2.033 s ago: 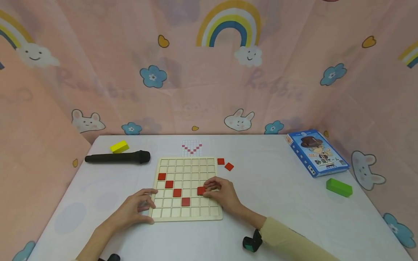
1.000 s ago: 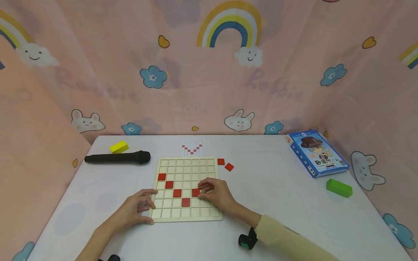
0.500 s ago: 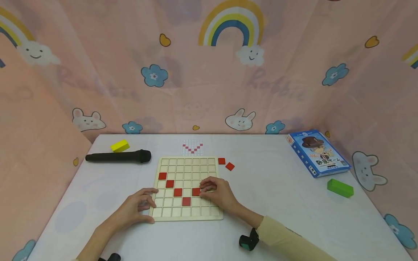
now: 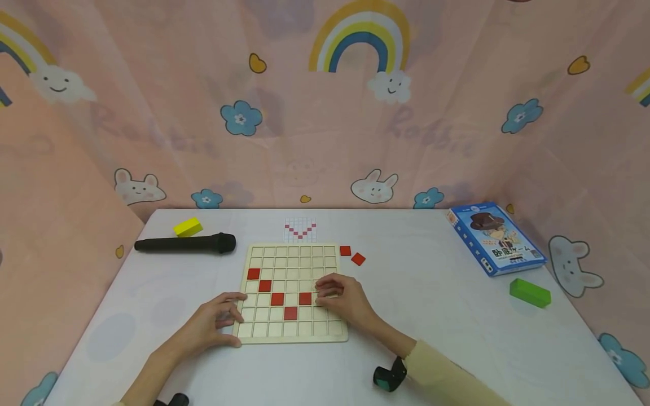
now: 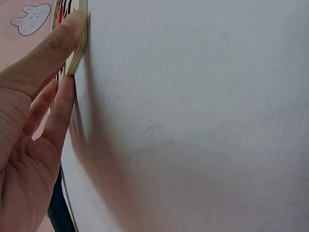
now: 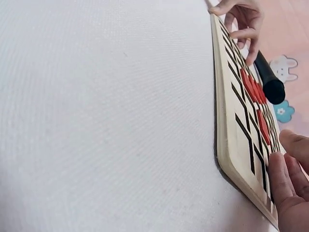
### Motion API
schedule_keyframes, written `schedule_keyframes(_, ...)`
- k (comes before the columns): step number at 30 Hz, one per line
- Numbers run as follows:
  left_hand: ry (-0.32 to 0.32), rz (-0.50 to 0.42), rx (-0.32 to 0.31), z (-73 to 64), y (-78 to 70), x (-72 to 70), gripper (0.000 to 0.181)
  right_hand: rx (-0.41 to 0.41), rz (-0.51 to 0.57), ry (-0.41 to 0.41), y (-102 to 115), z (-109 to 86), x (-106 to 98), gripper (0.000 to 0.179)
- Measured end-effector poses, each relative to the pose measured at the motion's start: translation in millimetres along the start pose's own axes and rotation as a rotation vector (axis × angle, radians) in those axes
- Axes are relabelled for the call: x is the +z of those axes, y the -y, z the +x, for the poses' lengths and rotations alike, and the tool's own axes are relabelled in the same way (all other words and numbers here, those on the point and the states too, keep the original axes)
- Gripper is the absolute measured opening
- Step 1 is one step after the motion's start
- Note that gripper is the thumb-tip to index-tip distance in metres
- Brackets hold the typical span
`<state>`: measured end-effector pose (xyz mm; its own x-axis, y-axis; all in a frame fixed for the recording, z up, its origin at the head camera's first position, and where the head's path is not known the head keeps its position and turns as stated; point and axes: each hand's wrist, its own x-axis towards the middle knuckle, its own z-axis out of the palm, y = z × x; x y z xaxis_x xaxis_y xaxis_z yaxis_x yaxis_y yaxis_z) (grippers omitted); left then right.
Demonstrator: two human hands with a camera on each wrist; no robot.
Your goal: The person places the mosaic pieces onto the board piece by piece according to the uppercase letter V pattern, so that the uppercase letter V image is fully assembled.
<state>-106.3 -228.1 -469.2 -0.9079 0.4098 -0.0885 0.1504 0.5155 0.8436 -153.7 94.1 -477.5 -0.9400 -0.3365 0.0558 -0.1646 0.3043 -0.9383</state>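
A pale wooden grid board (image 4: 320, 262) lies flat on the white table. Several red square tiles sit in its cells: one run slopes down from the left to the lowest tile (image 4: 290, 313), and a single tile (image 4: 305, 299) lies up and right of that. My left hand (image 4: 210, 324) touches the board's left edge, its thumb at the near corner and its fingers fairly straight. Over the board's right side, my right hand (image 4: 345, 299) has loosely bent fingers, a small gap from the single tile, with nothing between them. Two loose red tiles (image 4: 345, 250) lie past the right edge.
Behind the board is a small printed grid (image 4: 301, 230) with a red V pattern. A black microphone (image 4: 185, 243) and a yellow block (image 4: 188, 226) lie at the back left. Toward the right are a blue box (image 4: 495, 239) and a green block (image 4: 530, 292).
My right hand slid a red tile leftward into the cell up and right of the lowest tile, then let go and drew slightly back to the right. My left hand stayed put.
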Motion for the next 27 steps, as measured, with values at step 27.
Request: schedule_keyframes(27, -0.003, -0.019, 0.007, -0.7, -4.0, -1.1, 0.036, 0.150, -0.116, -0.365, -37.2, 1.4, -76.0, 0.035)
